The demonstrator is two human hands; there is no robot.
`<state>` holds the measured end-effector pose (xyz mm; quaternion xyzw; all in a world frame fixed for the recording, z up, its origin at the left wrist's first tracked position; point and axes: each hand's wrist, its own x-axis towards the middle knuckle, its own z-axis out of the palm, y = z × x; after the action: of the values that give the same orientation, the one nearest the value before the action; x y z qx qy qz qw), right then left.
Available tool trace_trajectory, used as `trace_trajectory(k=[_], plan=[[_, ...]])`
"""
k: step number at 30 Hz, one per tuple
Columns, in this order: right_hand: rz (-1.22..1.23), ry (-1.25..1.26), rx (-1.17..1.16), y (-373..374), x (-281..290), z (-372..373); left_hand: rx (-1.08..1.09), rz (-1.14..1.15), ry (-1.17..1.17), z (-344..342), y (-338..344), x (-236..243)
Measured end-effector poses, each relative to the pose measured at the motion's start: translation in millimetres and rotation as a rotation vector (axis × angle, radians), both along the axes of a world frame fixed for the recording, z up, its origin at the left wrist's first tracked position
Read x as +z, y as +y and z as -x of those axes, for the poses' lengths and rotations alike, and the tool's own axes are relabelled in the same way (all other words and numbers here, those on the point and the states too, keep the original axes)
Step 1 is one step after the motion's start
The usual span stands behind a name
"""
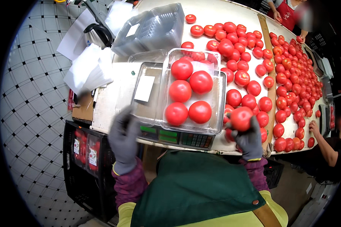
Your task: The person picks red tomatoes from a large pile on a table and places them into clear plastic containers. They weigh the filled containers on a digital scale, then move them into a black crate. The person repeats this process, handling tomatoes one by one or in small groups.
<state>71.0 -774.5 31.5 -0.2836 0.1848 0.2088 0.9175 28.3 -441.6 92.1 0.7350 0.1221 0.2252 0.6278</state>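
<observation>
My right hand (250, 142), in a grey glove, grips a red tomato (241, 118) at the table's near edge, just right of the scale. My left hand (124, 142), gloved too and slightly blurred, is raised left of the scale with its fingers stretched out and nothing visible in them. A clear plastic container (164, 87) stands open on the metal pan of the scale (219, 121), holding several tomatoes (180, 91). Its lid (149, 109) is folded out to the left, with a white label (144, 88) on it. Green displays (168, 136) glow on the scale's front.
Stacked empty clear containers (149, 30) stand behind the scale. Loose tomatoes (242, 78) cover the table's right side, divided by a wooden strip (267, 49). White papers (89, 70) lie at the left. Below, a black crate (77, 174) holds packed tomatoes. Other people's hands (314, 128) work at the far right.
</observation>
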Motion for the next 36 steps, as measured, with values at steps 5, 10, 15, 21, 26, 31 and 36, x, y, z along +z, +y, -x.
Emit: trace_trajectory(k=[5, 10, 15, 21, 26, 31, 36], plan=[[-0.080, -0.013, -0.149, -38.6, -40.1, -10.2, 0.420, 0.337, 0.067, 5.3, 72.0, -38.6], [0.417, -0.064, 0.165, 8.7, -25.4, 5.5, 0.521, 0.563, 0.099, 15.3, 98.2, -89.5], [0.400, 0.036, 0.426, 49.4, 2.0, 16.6, 0.327, 1.020, 0.077, -2.3, 108.2, -119.0], [0.410, 0.046, 0.330, 60.1, 0.9, 14.2, -0.379, 0.172, 0.085, -65.1, 34.4, -40.7], [0.587, -0.059, 0.392, 58.3, -7.8, 10.7, -0.469, -1.118, 0.080, -88.2, -39.7, -48.2], [0.459, 0.008, 0.368, 60.3, 4.3, 10.3, -0.446, -1.083, 0.106, -86.6, -41.7, -46.9], [0.599, -0.065, 0.459, 61.6, -2.3, 9.7, -0.441, -1.094, 0.088, -87.2, -47.9, -45.6]])
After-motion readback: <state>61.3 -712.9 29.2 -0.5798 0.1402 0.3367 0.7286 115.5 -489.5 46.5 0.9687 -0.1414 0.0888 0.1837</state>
